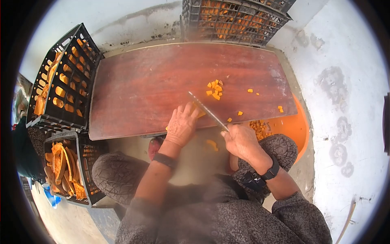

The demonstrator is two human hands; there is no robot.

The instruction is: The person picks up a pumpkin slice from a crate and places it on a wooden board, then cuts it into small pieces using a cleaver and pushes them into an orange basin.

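My right hand (242,141) is closed round the handle of a knife (208,111), its blade slanting up and left over the board. Beside the blade, my left hand (181,124) rests with bent fingers at the near edge of the red-brown board (154,81). Its fingertips press on an orange piece of pumpkin (200,114), mostly hidden by the fingers and the blade. A small heap of cut pumpkin cubes (216,86) lies beyond the knife tip, and a few single cubes (240,113) are scattered to the right.
An orange basin (301,126) holding many cubes sits under the board's right end. Black crates of pumpkin pieces stand at the left (61,87), the lower left (83,162) and the back (235,24). A white wall (341,101) rises on the right. A peel-like scrap (212,144) lies on the floor.
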